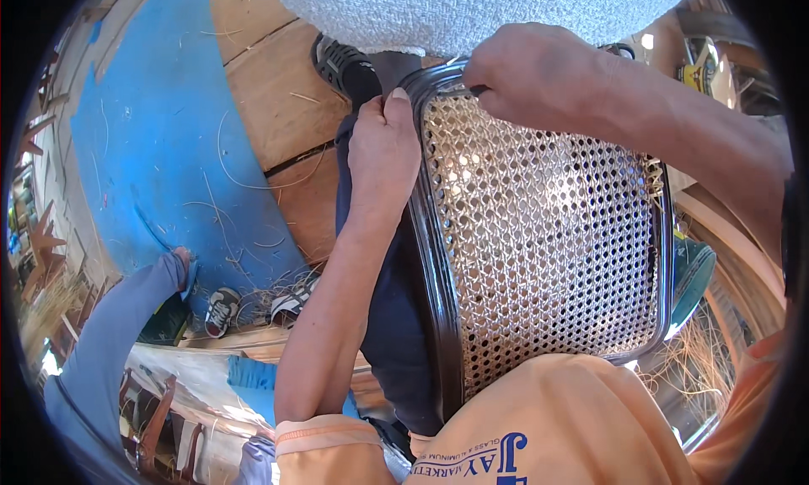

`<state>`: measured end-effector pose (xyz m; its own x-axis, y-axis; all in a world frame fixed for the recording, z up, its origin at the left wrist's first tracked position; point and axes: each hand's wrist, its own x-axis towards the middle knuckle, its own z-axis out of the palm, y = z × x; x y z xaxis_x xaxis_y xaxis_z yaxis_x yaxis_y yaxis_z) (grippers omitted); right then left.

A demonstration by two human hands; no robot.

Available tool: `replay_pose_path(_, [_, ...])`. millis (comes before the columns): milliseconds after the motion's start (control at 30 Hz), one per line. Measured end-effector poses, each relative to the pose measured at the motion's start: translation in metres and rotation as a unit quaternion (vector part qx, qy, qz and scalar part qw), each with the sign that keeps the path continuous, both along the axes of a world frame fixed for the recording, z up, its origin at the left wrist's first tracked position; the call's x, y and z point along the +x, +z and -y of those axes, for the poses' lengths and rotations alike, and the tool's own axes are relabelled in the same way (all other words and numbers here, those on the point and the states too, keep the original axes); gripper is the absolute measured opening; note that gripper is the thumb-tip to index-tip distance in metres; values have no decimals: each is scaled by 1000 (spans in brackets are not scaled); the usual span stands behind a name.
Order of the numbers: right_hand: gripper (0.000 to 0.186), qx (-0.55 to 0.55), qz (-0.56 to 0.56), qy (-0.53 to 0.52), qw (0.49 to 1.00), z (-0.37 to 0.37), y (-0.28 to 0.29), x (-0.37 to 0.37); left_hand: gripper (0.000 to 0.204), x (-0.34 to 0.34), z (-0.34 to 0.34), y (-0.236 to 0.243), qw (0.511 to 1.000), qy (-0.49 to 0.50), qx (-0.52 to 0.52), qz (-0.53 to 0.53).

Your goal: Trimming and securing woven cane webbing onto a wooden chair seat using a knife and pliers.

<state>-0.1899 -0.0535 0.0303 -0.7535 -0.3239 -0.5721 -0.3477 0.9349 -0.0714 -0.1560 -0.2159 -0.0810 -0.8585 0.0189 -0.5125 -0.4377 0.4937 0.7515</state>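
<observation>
A panel of woven cane point(548, 232), set in a dark glossy wooden frame point(438, 270), leans across my lap. At the frame's upper left corner my left hand point(385, 148) is closed, its thumb pressed against the curled forefinger. My right hand point(539, 76) is closed in a fist over the frame's far edge. A small dark tip shows beneath its fingers, too little to name. What either hand pinches is hidden by the fingers. The cane covers most of the panel in an open pattern of holes.
Light blue towelling cloth point(489, 13) fills the top, close beyond my hands. On the left, another person's sleeved arm point(126, 308) reaches onto a blue sheet point(168, 131) strewn with cane strands. Wooden boards point(270, 80) lie beside it. Loose fibres point(691, 359) and curved wooden pieces point(725, 228) are at right.
</observation>
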Motion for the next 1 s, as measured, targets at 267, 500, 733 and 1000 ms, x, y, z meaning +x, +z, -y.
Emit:
replay_pose_path(267, [19,-52,-49,-43,997,-16,-28,28,49,-3,-2,11,999,-24,-26,-38])
replay_pose_path(500, [31,-143,-168,88,971,-49,-47,41,46,-2,-7,25,1000,2,-7,-7])
replay_pose_path(733, [35,-167,-243,82,952,-54,-59,55,44,-5,-6,29,1000,1,-3,-10])
replay_pose_path(1000, [34,-195,-242,167,936,-78,-73,33,43,-6,-6,30,1000,-3,20,15])
